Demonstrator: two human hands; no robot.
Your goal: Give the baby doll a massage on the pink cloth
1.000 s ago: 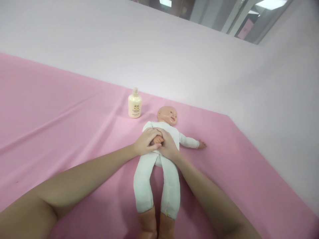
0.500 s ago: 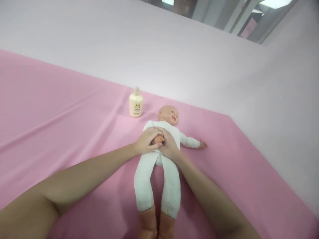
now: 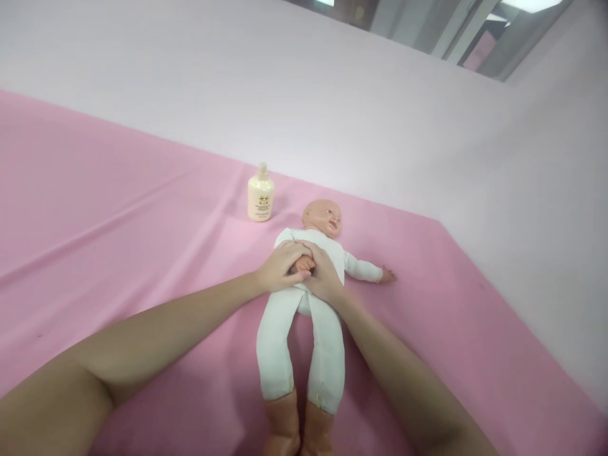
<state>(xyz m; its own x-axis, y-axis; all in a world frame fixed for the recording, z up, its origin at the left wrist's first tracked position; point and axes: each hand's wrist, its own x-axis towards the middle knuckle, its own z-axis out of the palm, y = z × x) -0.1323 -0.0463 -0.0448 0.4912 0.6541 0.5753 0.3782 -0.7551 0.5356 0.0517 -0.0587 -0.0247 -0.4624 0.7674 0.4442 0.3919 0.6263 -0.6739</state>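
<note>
A baby doll (image 3: 323, 345) in a white cloth suit lies on its back, legs toward me and head turned to the right. Over its belly, my left hand (image 3: 279, 265) and my right hand (image 3: 325, 273) are closed around the doll's small hand (image 3: 304, 263), which shows between them. The fingers of both hands meet above it. The doll's other arm (image 3: 363, 267) stretches out to the right on the cloth, untouched. Its feet run to the lower edge of the view.
A cream-coloured pump bottle (image 3: 261, 197) with a printed label stands upright left of the doll's head. Pink cloth (image 3: 118, 221), creased at the left, covers the table. Behind it rises a pale wall (image 3: 199, 82) with a window (image 3: 413, 28) at the top right.
The view has shifted very slightly. My hands keep the same hold on the doll's hand, and the doll and bottle stay in place.
</note>
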